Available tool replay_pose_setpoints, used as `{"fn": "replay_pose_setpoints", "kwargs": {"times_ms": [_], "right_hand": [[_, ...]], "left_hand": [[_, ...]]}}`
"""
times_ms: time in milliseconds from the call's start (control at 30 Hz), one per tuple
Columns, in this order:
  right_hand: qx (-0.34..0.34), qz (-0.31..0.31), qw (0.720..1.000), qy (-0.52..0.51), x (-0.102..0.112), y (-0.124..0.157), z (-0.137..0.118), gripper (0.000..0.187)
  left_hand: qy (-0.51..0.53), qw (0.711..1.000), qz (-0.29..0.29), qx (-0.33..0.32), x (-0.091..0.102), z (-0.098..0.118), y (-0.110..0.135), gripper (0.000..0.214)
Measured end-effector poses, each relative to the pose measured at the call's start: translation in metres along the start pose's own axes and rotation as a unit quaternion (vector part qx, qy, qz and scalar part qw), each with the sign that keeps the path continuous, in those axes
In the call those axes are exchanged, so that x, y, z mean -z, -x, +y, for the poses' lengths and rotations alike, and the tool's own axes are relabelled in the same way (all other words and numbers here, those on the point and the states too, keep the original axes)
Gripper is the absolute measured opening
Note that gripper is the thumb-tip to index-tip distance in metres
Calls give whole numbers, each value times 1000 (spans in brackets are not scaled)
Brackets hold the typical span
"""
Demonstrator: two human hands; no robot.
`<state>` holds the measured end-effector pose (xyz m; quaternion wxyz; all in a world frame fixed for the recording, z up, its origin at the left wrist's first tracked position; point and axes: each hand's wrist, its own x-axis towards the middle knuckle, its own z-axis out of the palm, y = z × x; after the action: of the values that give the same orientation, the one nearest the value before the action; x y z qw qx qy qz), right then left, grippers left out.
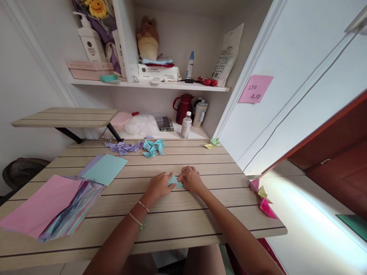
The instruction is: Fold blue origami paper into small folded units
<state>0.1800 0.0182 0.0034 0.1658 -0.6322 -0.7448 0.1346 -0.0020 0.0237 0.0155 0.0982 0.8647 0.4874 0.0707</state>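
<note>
Between my hands, on the slatted table, lies a small piece of folded light blue paper (173,180). My left hand (159,185) grips its left side, thumb and fingers closed on the edge. My right hand (191,179) has its fingers bent and pressed together on the right side, covering that part of the paper. Farther back are folded light blue paper pieces (150,149) and a row of folded purple paper pieces (122,148). A light blue sheet (107,170) lies flat to the left, over a purple one.
A thick stack of coloured paper (48,202) fills the table's left front. Folded pink and yellow pieces (266,208) sit along the right edge, green and yellow ones (215,142) at the back right. A bottle (186,125) and a red jug (183,109) stand behind. A raised wooden shelf (65,117) overhangs the back left.
</note>
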Motion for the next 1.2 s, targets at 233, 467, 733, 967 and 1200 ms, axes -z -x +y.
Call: {"fn": "replay_pose_setpoints", "kwargs": {"times_ms": [233, 467, 733, 967, 1200], "right_hand": [[-19, 6, 1000, 4, 10, 22, 10, 21], [-7, -8, 999, 39, 15, 36, 16, 20], [-39, -6, 998, -38, 17, 41, 25, 18], [80, 36, 994, -71, 2, 9, 11, 40], [114, 107, 950, -271, -8, -26, 2, 20]], "left_hand": [[4, 1000, -12, 11, 6, 5, 2, 53], [33, 999, -12, 20, 4, -3, -2, 42], [70, 996, 32, 54, 1, -5, -2, 47], [106, 990, 46, 83, 7, -4, -8, 40], [233, 970, 40, 58, -1, -24, -12, 56]]}}
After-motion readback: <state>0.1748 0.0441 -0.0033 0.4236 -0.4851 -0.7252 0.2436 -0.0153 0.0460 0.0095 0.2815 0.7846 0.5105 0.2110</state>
